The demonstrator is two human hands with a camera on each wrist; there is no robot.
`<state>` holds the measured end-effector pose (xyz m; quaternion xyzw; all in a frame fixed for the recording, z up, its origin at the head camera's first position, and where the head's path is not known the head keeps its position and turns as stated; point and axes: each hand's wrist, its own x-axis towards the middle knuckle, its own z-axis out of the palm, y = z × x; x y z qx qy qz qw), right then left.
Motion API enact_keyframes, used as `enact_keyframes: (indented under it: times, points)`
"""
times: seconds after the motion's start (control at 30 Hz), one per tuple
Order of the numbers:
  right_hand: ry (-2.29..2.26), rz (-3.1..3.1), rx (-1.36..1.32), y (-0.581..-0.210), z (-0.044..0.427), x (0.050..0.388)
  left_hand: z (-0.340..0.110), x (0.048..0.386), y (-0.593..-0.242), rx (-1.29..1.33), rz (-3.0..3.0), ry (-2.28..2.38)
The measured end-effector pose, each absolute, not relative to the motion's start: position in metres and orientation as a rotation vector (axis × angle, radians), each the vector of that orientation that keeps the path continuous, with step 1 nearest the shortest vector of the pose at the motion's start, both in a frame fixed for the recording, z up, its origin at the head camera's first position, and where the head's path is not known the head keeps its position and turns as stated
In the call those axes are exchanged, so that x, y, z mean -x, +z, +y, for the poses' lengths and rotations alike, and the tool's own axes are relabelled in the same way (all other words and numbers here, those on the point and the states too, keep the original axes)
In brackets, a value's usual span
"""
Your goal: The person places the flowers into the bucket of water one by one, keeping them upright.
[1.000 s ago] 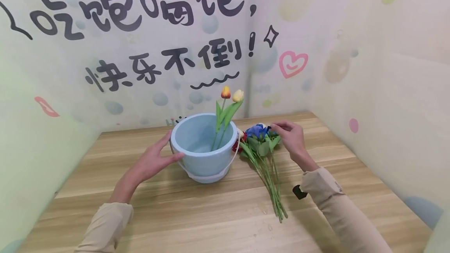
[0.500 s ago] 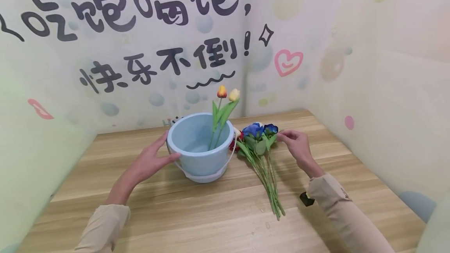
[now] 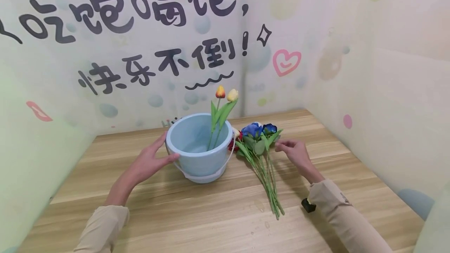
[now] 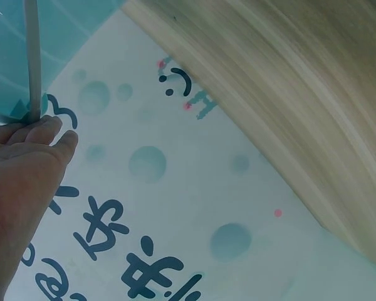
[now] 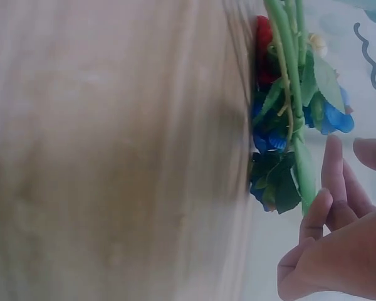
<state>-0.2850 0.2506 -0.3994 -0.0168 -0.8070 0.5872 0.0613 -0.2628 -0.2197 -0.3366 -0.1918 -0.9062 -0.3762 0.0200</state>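
The fingers of the left hand (image 3: 149, 163) are spread wide against the side of a light-blue bucket (image 3: 202, 165), thumb laid over the front of the rim and the others along the outer wall, probably to keep it from shifting; they lie alongside rather than wrap it. The right hand (image 3: 297, 155) is loosely bent, with a gap between thumb and forefinger in the wrist view and nothing apparent in its hold; its fingertips are right by a long green leaf (image 3: 274, 136), though contact is hard to tell. The bucket stands upright on the wooden table (image 3: 168, 214), its white handle (image 3: 207, 178) dropped forward, which leaves the mouth unobstructed. Inside, a red-and-yellow tulip (image 3: 220, 91) and a pale yellow tulip (image 3: 233, 95) lean toward the bucket's right side, seemingly because the wide mouth gives slim stems no other support. Just beside it lie blue flowers (image 3: 252, 130) and a red flower (image 5: 264, 47), blooms at the far end and bundled stems (image 3: 268, 190) toward the person, perhaps so that the heads stay together.
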Motion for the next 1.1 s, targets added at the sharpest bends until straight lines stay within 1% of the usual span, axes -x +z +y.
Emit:
enact_keyframes:
  times: [0.3,0.5,0.77,1.1]
  points:
    - [1.763,-2.508,-0.013,-0.408,0.248,0.283,-0.22,0.262,-0.336,0.596,-2.821,-1.158]
    - [1.774,-2.549,-0.041,-0.409,0.246,0.281,-0.22,0.264,-0.338,0.616,-2.8,-1.16]
    - [1.755,-2.645,-0.015,-0.41,0.244,0.28,-0.22,0.264,-0.337,0.617,-2.805,-1.151]
    - [1.7,-2.712,-0.076,-0.413,0.243,0.282,-0.22,0.264,-0.337,0.62,-2.801,-1.159]
